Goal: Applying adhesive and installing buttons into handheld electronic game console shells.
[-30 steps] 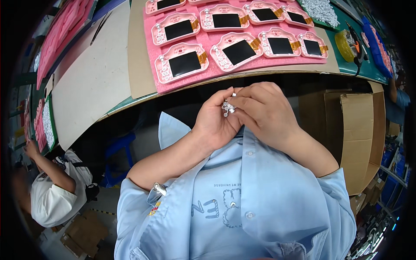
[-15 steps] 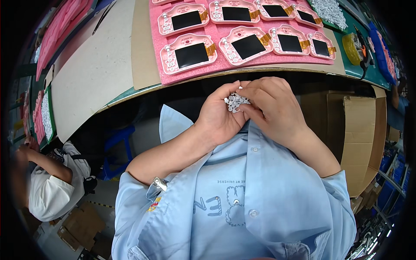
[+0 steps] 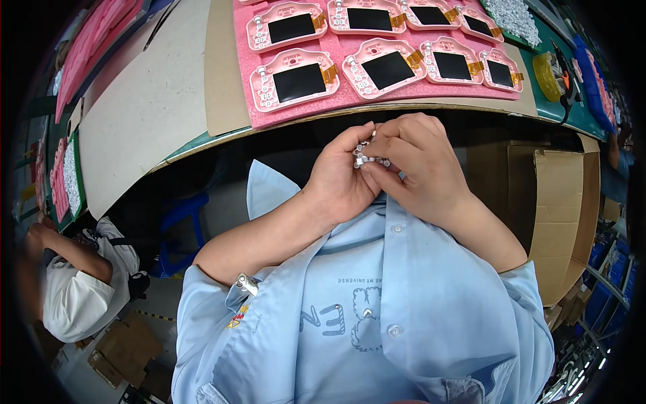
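In front of my chest, just off the table's near edge, my left hand (image 3: pixel 340 172) is cupped around a small heap of clear and whitish plastic button caps (image 3: pixel 360 160). My right hand (image 3: pixel 424 158) comes over the heap from the other side, thumb and forefinger closed on one of the little caps. Its fingers cover much of the pile. Beyond my hands, pink handheld-console shells (image 3: pixel 264 87) lie in rows, each with a black screen, an orange ribbon and small whitish buttons at its left side.
Pink foam (image 3: pixel 323 106) carries the shells on the table. A tray of whitish pieces (image 3: pixel 513 23), a yellow container (image 3: pixel 545 71) and a dark tool (image 3: pixel 567 81) sit far right. An open cardboard box (image 3: pixel 558 209) stands right. Another person (image 3: pixel 81 299) works at the left.
My right fingers have pushed further into my left palm and closed on a cap. The heap is now more covered by them; my left hand stays nearly in place.
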The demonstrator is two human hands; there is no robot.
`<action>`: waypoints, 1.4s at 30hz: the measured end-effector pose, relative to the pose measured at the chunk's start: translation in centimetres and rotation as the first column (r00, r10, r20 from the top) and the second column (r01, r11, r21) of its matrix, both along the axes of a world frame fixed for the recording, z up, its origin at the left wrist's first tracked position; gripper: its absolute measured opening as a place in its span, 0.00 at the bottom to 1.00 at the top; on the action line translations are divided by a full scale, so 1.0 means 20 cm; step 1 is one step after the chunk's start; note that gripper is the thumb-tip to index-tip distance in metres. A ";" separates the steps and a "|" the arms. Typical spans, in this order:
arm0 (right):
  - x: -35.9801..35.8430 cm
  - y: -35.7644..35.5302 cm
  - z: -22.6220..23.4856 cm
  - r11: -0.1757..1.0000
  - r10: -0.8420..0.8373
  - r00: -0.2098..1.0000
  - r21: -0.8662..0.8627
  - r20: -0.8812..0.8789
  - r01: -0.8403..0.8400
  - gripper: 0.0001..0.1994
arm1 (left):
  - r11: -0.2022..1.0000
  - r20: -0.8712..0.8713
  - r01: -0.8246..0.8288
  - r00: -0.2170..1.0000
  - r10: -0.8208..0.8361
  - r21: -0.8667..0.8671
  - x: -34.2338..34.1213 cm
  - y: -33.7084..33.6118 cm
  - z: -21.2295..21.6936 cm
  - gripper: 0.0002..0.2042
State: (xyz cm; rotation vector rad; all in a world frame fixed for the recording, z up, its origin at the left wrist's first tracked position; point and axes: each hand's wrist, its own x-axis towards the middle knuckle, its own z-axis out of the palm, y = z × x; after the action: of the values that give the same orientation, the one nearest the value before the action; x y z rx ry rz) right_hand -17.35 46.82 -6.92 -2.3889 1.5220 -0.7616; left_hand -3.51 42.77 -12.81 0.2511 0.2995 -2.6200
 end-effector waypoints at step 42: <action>-0.72 -1.07 0.23 0.852 -0.523 0.812 -0.181 -0.261 0.491 0.11 | 0.998 0.116 -0.062 0.991 0.062 -0.005 0.01 0.00 -0.03 0.10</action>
State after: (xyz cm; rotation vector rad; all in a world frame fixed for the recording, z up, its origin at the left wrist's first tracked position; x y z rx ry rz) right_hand -31.84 25.42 -2.34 -2.2596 2.3649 -0.5914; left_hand -3.37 42.73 -13.37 0.3858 0.2611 -2.5325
